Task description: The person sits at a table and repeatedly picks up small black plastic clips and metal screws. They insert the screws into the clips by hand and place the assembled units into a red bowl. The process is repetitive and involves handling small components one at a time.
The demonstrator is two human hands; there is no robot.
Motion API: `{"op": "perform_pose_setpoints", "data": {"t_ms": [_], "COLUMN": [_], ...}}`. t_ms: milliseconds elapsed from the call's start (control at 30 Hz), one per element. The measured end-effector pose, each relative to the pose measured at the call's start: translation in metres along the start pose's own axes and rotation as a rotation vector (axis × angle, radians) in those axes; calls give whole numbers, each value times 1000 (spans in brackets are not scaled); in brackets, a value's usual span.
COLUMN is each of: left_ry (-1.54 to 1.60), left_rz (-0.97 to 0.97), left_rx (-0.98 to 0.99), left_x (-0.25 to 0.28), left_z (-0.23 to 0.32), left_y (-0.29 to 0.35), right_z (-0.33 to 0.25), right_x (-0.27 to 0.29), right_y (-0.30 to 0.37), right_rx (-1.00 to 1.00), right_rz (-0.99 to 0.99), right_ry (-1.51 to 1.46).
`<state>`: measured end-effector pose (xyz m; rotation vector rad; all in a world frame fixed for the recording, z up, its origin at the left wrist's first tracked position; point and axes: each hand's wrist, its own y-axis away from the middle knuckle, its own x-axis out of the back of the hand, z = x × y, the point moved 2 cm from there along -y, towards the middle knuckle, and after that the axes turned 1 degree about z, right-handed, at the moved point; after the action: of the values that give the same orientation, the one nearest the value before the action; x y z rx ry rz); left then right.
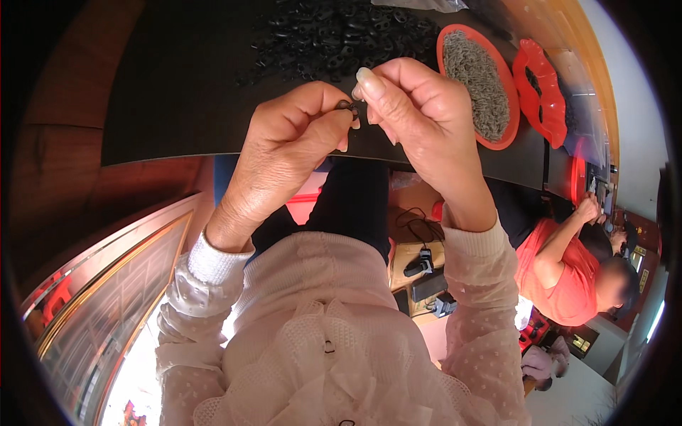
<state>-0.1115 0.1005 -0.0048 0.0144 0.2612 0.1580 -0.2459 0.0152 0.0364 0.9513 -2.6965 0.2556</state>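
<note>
Head view shows two bare hands meeting at the upper centre of the frame. The left hand (295, 131) pinches a small black piece (347, 106) between thumb and forefinger, near the frame's upper middle. The right hand (426, 106) is just beside it, thumb and forefinger tips drawn close together; whether anything sits between them I cannot tell. Beyond the hands, at the top, a heap of black parts (341, 35) spreads over the dark table (170, 99). Upper right, a red bowl (499, 144) holds a mass of grey bits (476, 85), with a frilled red dish (554, 117) just beside it. At the right, a co-worker in a red shirt (565, 280) sits bent forward.
</note>
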Motion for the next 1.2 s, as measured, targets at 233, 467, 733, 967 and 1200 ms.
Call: {"op": "perform_pose_setpoints", "data": {"t_ms": [233,467,733,967,1200], "left_ry": [16,34,-49,-26,-21], "left_rz": [24,35,11,-2,-19], "left_rx": [0,-25,-88,-50,-49], "left_x": [1,0,0,1,2], "left_z": [0,-1,-5,-3,-4], "left_y": [1,2,2,3,4], "right_z": [2,3,8,4,2], "right_x": [-5,-9,-11,-9,-13], "right_y": [1,2,2,2,8], "right_rx": [43,68,180,179,173], "right_rz": [39,81,107,91,90], "right_ry": [-1,-8,117,186,270]}}
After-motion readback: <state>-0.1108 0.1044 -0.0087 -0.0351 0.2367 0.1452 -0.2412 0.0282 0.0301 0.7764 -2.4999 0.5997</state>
